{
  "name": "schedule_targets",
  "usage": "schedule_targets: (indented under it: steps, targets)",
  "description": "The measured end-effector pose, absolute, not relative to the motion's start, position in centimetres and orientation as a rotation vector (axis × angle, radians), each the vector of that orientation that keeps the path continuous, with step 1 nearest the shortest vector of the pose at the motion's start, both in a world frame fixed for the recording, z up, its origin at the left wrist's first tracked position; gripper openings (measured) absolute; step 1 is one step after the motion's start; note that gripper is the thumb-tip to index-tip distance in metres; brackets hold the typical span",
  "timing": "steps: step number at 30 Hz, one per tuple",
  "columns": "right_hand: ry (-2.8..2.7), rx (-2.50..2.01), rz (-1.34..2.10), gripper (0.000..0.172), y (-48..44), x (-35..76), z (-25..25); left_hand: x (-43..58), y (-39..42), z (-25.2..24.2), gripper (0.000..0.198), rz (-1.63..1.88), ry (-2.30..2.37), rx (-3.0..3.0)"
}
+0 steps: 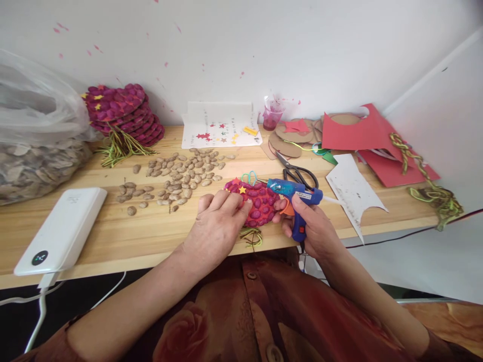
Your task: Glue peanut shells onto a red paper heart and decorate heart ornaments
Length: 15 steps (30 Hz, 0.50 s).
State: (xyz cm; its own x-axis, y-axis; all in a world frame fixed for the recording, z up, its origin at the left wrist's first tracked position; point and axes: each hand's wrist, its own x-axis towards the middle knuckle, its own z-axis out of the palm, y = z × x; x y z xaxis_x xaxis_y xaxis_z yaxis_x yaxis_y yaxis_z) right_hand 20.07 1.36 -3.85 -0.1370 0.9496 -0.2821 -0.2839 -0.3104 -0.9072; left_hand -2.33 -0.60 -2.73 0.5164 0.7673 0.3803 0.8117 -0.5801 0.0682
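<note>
A magenta craft piece, covered in painted shells with small star stickers and green strands at its lower end, lies near the front edge of the wooden table. My left hand rests on its left side, fingers curled down and pressing it to the table. My right hand grips a blue glue gun by the handle, a finger at the orange trigger. The gun's nozzle points left over the upper right part of the piece.
Loose pale shells are scattered behind the piece. Black scissors lie beside the glue gun. A white power bank sits at the left, a plastic bag of shells behind it. Finished magenta pieces, a sticker sheet, red paper and cardboard cutouts line the back.
</note>
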Motion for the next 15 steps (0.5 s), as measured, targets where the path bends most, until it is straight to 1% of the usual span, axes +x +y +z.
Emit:
schedule_targets:
  steps: [3, 8, 11, 15]
  targets:
    - [-0.885, -1.135, 1.628, 0.038, 1.3, 20.1, -3.9, -2.1, -0.6, -2.7, 0.031, -0.615, -1.389, -2.612]
    - [-0.903, -1.137, 1.622, 0.039, 1.3, 20.1, -3.8, -2.8, -0.6, -2.9, 0.043, -0.677, -1.449, -2.549]
    - [-0.907, -1.137, 1.621, 0.039, 1.3, 20.1, -3.9, -3.5, -0.8, -3.2, 0.042, -0.676, -1.471, -2.526]
    - [-0.899, -1.14, 1.626, 0.039, 1.4, 20.1, -3.9, -3.5, -1.1, -3.0, 0.036, -0.628, -1.423, -2.557]
